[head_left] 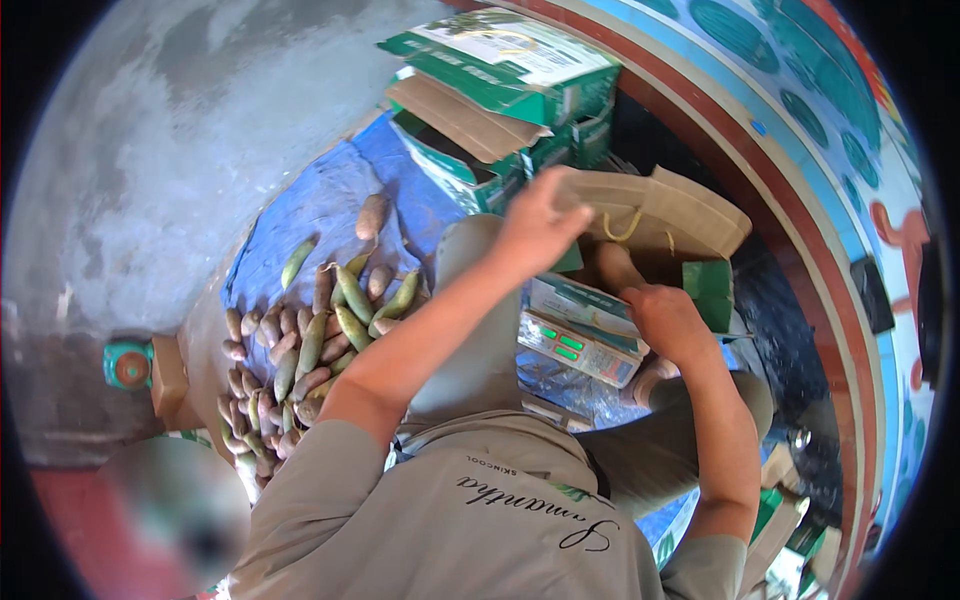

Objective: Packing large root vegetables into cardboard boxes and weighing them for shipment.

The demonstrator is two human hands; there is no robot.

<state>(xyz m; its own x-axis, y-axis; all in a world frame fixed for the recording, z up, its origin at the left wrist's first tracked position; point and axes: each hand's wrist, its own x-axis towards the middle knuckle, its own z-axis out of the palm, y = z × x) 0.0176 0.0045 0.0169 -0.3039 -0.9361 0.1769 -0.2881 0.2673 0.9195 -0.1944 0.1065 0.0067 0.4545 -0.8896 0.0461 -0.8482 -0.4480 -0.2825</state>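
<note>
An open cardboard carton [690, 215] with raised brown flaps and yellow cord handles rests at or on a scale [580, 352] with green lit displays. My right hand [672, 322] reaches to the carton's opening, its fingers closed on a long brown root vegetable [615, 265] that lies partly inside. Raised above my left knee, my left hand [545, 222] is slightly blurred beside the carton's left flap, thumb apart from the fingers, with nothing visible in it. The carton's bottom is hidden.
To my left, a pile of long green and brown vegetables [310, 350] lies on a blue sheet [285, 220]. Stacked green-and-white cartons [520, 60] stand ahead. A curved painted wall [800, 110] bounds the right side. More cartons [775, 530] sit at lower right.
</note>
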